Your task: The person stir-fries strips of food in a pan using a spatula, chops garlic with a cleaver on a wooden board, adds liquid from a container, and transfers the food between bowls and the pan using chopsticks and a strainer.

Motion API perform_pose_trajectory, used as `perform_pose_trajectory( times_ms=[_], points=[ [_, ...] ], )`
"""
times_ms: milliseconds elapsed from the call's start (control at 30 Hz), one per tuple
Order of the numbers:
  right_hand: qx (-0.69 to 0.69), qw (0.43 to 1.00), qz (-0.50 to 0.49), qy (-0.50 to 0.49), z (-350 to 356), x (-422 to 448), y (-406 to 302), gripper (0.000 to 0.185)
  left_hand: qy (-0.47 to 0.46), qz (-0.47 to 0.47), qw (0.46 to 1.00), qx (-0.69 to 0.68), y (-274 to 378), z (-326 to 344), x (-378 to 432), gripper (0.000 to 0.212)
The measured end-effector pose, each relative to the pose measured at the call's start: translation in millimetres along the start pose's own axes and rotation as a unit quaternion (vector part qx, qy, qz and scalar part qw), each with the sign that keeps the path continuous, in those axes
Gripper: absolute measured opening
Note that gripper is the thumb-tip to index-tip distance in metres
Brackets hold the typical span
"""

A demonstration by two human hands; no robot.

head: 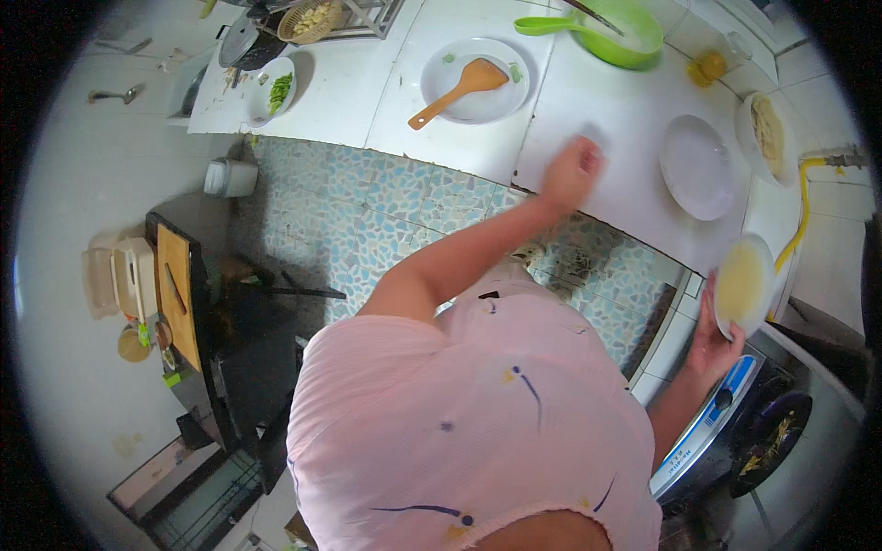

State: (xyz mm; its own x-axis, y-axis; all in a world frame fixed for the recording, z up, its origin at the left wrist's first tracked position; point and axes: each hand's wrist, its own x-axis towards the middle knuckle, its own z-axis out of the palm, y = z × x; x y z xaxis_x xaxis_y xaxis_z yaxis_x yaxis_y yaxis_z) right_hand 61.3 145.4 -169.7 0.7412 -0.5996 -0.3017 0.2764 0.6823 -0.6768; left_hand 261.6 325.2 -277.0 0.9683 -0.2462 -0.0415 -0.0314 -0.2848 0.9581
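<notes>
My left hand (572,172), blurred, is over the front of the white counter (606,144), its fingers curled and no object showing in them. On the right, my right hand (716,337) grips the rim of a white bowl (744,286) with pale yellow contents, beside the counter's end. A white oval plate (697,167) lies between the hands, further back. To the left, a wooden spatula (475,79) rests across a white dish (437,89). Behind are a green pan (620,41) and a white bowl of pale dough-like food (768,138).
A gas stove (703,441) bearing a dark pan with food scraps (772,444) is at lower right, near a yellow hose (803,206). A bowl of chopped greens (272,93) and a pot (248,45) stand far left. A cutting board with a knife (178,296) is behind on the left.
</notes>
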Motion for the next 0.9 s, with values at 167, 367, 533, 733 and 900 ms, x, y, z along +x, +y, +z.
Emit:
perform_pose_trajectory(
  times_ms=[167,367,533,733,900],
  points=[
    [-0.051,0.997,0.059,0.021,27,28,38,0.059,0.177,0.145,0.836,0.499,-47,-141,49,0.032],
    [-0.081,0.986,0.143,0.019,41,61,95,0.049,-0.002,0.077,0.772,0.631,-66,-179,73,0.032],
    [-0.091,0.981,0.169,-0.036,45,95,141,0.04,0.045,0.049,0.876,0.478,-18,-169,35,0.03],
    [-0.132,0.981,0.136,-0.025,75,116,170,0.043,-0.025,0.103,0.954,0.282,18,-105,7,0.032],
    [-0.113,0.983,0.138,-0.034,76,134,179,0.044,-0.027,0.142,0.951,0.275,22,-50,30,0.03]
  ],
)
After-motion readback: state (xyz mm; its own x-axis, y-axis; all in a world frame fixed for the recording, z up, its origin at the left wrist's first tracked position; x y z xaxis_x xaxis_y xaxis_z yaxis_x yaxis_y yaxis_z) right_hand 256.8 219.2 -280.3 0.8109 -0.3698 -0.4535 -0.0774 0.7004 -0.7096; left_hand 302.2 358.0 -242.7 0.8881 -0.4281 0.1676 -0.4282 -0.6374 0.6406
